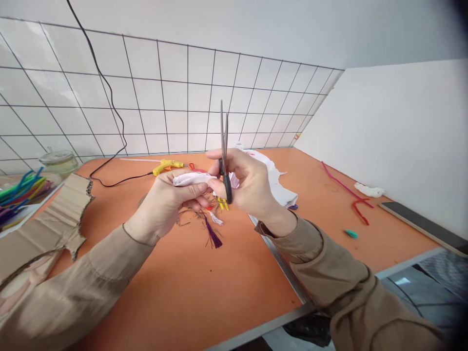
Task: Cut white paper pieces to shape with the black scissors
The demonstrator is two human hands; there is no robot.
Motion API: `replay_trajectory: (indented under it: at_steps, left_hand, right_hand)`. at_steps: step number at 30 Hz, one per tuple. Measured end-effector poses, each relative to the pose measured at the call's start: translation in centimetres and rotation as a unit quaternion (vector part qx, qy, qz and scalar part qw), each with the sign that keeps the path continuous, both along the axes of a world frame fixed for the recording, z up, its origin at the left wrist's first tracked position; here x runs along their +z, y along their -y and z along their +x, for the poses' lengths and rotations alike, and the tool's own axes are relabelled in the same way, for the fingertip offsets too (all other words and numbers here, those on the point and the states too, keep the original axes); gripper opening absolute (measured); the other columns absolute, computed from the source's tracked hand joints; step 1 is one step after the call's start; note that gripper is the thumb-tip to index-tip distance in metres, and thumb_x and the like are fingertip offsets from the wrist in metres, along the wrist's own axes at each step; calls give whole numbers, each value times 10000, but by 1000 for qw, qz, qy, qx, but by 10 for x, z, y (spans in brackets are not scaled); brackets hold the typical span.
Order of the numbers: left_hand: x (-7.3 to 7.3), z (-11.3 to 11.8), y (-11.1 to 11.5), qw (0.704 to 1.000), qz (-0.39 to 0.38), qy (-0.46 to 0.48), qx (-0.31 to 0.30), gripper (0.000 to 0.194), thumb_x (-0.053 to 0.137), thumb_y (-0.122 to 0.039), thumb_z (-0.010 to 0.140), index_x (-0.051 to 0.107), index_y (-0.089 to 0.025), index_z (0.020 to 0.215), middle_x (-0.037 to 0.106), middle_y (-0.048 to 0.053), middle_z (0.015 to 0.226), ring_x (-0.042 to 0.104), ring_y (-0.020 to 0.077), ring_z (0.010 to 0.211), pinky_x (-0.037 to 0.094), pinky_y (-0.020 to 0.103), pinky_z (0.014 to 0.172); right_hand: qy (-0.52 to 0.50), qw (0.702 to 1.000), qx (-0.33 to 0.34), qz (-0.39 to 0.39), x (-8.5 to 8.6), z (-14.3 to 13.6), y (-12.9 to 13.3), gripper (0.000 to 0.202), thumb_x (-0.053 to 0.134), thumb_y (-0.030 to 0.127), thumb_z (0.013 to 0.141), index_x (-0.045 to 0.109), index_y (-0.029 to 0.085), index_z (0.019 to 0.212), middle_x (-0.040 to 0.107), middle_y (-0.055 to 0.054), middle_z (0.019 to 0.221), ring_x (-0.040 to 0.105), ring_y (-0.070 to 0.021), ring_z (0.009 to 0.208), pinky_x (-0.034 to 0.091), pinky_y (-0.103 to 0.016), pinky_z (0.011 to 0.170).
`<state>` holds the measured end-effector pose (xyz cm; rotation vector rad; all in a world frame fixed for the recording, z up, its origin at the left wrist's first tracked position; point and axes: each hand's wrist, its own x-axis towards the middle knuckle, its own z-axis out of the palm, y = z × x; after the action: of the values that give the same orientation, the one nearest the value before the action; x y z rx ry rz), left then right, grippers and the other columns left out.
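Note:
My left hand (170, 204) is closed on a folded piece of white fabric (193, 179), pinched between thumb and fingers. In my right hand (250, 183) is a pair of scissors (225, 146) with black handles; the blades point up and stand slightly apart. The fingertips of both hands meet near the fabric's right end. Below them on the table lie a dark purple tassel (212, 234), yellow bits (223, 204) and brown scraps. A larger white cloth (280, 183) lies behind my right hand, partly hidden by it.
A yellow glue gun (168, 166) with a black cord rests at the back of the orange table (175, 292). Torn cardboard (51, 219), colourful pipe cleaners (25, 190) and a glass jar (59, 161) are at left. Red pipe cleaners (360, 209) and a green piece (351, 234) lie at right.

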<state>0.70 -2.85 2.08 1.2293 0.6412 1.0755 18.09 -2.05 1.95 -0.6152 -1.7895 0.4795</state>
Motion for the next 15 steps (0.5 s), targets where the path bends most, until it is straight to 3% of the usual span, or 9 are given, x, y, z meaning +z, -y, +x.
replay_trajectory:
  at_steps: [7, 15]
  left_hand:
    - [3, 1, 2, 996, 30, -23, 80, 85, 826, -182, 695, 758, -141, 725, 617, -10, 568, 500, 49, 438, 346, 150, 385]
    - [-2, 2, 1, 996, 57, -57, 46, 186, 810, -282, 740, 723, -142, 654, 461, -46, 468, 359, 31, 414, 228, 171, 373]
  right_hand:
    - [-18, 999, 4, -48, 3, -1, -3, 315, 660, 174, 734, 629, 199, 1046, 632, -2, 816, 619, -142, 736, 492, -280, 600]
    - [-16, 999, 8, -32, 1, -2, -4, 258, 636, 158, 737, 641, 203, 991, 595, 13, 782, 580, -119, 682, 488, -261, 568]
